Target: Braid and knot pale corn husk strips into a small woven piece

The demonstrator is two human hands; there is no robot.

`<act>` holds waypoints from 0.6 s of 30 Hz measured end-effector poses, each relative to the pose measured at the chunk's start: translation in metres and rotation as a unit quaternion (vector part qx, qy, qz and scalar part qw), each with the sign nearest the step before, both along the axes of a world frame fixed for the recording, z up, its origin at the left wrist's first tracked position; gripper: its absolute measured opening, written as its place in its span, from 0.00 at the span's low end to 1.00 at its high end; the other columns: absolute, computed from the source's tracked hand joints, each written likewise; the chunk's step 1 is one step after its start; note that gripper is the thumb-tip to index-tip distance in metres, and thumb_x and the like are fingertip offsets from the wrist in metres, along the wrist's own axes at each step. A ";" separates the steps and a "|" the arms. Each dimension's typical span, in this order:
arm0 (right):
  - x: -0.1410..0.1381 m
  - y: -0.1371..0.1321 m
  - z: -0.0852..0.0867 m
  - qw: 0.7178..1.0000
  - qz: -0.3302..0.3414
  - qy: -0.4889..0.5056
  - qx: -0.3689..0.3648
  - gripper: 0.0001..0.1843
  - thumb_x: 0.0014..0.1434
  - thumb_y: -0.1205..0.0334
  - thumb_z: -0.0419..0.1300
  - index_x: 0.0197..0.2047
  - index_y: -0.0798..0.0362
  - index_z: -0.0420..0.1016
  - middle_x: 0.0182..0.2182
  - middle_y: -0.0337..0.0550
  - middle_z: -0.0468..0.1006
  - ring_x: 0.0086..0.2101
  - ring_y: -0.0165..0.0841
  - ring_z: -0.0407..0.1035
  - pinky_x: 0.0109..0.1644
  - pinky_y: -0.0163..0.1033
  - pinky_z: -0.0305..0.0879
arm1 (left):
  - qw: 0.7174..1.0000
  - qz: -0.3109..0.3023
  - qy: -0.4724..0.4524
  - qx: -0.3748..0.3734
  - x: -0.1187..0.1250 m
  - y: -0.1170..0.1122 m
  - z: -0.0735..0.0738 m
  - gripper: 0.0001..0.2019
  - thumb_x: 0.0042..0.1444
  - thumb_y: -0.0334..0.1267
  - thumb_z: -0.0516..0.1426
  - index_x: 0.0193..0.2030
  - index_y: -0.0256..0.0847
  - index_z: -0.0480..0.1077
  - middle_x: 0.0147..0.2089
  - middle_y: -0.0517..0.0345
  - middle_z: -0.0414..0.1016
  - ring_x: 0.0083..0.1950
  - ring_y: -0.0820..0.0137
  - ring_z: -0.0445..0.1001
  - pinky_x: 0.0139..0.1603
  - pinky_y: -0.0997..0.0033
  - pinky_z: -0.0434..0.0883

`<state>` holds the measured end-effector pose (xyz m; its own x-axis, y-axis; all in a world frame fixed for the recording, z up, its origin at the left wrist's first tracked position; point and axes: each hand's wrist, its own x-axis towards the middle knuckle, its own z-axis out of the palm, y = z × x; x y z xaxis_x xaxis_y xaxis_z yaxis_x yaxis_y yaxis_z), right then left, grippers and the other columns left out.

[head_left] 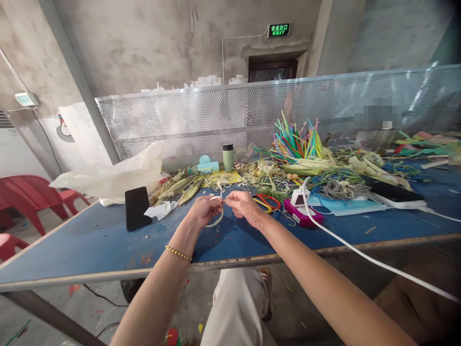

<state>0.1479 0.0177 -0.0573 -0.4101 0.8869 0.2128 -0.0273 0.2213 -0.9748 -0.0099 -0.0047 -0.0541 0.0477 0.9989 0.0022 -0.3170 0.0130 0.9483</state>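
My left hand [203, 210] and my right hand [243, 206] meet just above the blue table [90, 245], fingers pinched. Both grip a thin pale strip [217, 220], likely corn husk, which hangs in a loop between and below them. A gold bead bracelet sits on my left wrist. Corn cobs in husks [176, 188] lie just beyond my hands, with loose husk shreds [259, 175] spread behind.
A black phone [137, 207] and crumpled white paper [161, 210] lie left of my hands. Scissors [266, 202], a pink power strip [302, 214] with white cable, coloured straws [295, 142], a green flask [227, 157] and a plastic bag [115, 175] crowd the table. A perforated metal screen [216, 120] backs it. Red chairs [32, 197] stand left.
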 end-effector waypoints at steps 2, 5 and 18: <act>0.002 0.000 -0.001 0.999 -0.006 -0.023 0.024 0.12 0.50 0.57 0.65 0.28 0.54 0.67 0.12 0.29 0.61 0.11 0.22 0.52 0.14 0.29 0.47 | 0.999 -0.009 0.020 0.027 0.000 0.000 -0.002 0.07 0.42 0.27 0.66 0.22 0.32 0.71 0.20 0.59 0.68 0.20 0.78 0.66 0.24 0.77 0.64; 0.003 0.000 -0.001 0.998 -0.019 -0.049 0.036 0.15 0.52 0.51 0.64 0.28 0.54 0.68 0.19 0.34 0.69 0.13 0.23 0.58 0.13 0.30 0.52 | 0.996 -0.030 0.056 0.061 0.000 0.001 -0.006 0.09 0.39 0.32 0.68 0.22 0.32 0.72 0.20 0.59 0.69 0.21 0.77 0.66 0.24 0.76 0.62; 0.002 0.006 -0.004 0.990 -0.073 -0.087 0.086 0.10 0.54 0.58 0.60 0.27 0.55 0.68 0.11 0.32 0.64 0.11 0.23 0.56 0.14 0.29 0.51 | 0.991 -0.041 0.118 0.056 -0.001 0.001 -0.009 0.10 0.36 0.35 0.68 0.23 0.31 0.74 0.20 0.59 0.69 0.20 0.77 0.65 0.25 0.74 0.60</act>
<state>0.1499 0.0238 -0.0617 -0.3234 0.8962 0.3037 0.1817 0.3738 -0.9095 -0.0104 -0.0032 -0.0630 0.1421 0.9855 0.0927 -0.0890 -0.0805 0.9928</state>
